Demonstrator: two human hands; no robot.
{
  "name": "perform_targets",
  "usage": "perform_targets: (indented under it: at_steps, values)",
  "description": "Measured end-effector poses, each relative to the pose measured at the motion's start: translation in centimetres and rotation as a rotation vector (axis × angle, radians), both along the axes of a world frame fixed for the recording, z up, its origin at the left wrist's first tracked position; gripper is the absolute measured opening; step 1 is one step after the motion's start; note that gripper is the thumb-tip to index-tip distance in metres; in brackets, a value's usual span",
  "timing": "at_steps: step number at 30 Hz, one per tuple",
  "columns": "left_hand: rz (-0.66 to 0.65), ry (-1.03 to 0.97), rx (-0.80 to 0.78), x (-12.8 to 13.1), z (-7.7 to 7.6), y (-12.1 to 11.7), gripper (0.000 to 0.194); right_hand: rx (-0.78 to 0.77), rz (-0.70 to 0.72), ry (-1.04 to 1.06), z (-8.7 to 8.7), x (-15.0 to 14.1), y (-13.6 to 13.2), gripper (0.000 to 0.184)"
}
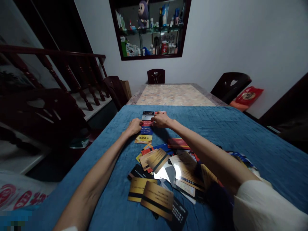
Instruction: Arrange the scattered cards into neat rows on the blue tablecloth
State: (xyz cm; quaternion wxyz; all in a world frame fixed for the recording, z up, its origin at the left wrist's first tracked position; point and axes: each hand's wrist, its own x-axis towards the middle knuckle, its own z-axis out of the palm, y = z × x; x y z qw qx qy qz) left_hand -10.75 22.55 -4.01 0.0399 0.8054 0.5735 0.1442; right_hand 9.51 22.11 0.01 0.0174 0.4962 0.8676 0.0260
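My left hand (134, 126) has its fingers curled at the left edge of a red card (147, 123) lying flat on the cloth. On the card's other side, the bent fingertips of my right hand (161, 120) press at its right edge. This card sits in a column, with a black card (148, 113) and a silver-white card (146, 117) beyond it. Nearer me in that column are a blue card (146, 130) and a gold card (143, 139). Another red card (163, 112) shows partly behind my right hand.
A loose heap of overlapping cards (157, 160) spreads between my forearms, some of it hidden under my right arm. Blue cloth (108, 179) covers the near table. Dark wooden chairs (156, 76) stand around it, and a stair railing (72, 54) runs along the left.
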Motion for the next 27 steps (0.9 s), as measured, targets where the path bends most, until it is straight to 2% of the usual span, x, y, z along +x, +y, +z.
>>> perform_targets:
  at_steps: [5, 9, 11, 16, 18, 27]
  values:
    - [0.002, 0.02, 0.016, -0.2, 0.1, 0.0, 0.036, 0.043, 0.065, 0.003, 1.0, 1.3, -1.7, 0.038]
    - [-0.002, 0.039, 0.036, 0.0, 0.9, -0.8, 0.034, 0.051, 0.062, 0.017, 1.2, 2.7, -3.2, 0.036]
    - [-0.05, 0.06, 0.029, 0.2, 1.5, -1.3, 0.036, 0.048, 0.064, 0.024, 1.1, 3.4, -3.8, 0.035]
    - [-0.251, 0.104, -0.067, 1.2, 2.6, -2.4, 0.056, 0.067, 0.057, 0.049, 0.4, 5.5, -5.5, 0.032]
    - [-0.293, 0.123, -0.08, 1.5, 2.9, -2.8, 0.057, 0.075, 0.06, 0.069, 0.2, 6.3, -6.0, 0.03]
    - [-0.332, 0.208, -0.045, 1.3, 3.0, -3.1, 0.029, 0.069, 0.012, 0.141, -1.2, 9.4, -7.4, 0.026]
